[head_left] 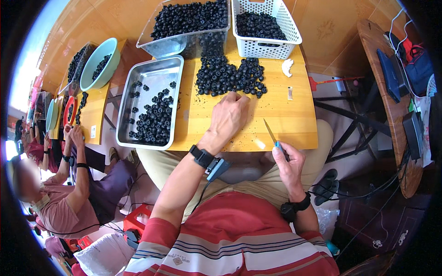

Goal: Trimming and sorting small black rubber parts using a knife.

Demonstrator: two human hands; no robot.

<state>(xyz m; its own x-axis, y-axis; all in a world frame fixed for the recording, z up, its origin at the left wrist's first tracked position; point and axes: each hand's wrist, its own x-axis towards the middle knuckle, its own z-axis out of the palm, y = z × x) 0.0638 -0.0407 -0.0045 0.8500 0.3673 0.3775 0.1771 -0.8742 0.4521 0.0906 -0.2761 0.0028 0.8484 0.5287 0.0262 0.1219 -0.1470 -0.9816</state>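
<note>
My left hand (230,112) rests on the wooden table with its fingers curled in. Its fingertips meet the near edge of a loose pile of small round black parts (221,76), several of which show a hole. Whatever the fingers hold is hidden under them. My right hand (290,164) grips a small thin-bladed knife (270,130) just over the table's front edge, blade pointing up and left. Something blue shows at the grip. Left of the pile lies a metal tray (125,108) with more black parts in it.
A clear plastic bin (184,46) and a white perforated basket (276,51), both holding black parts, stand at the back. A white crumpled scrap (287,67) and a small packet (290,93) lie on the right. Another person (69,198) works at a table on the left.
</note>
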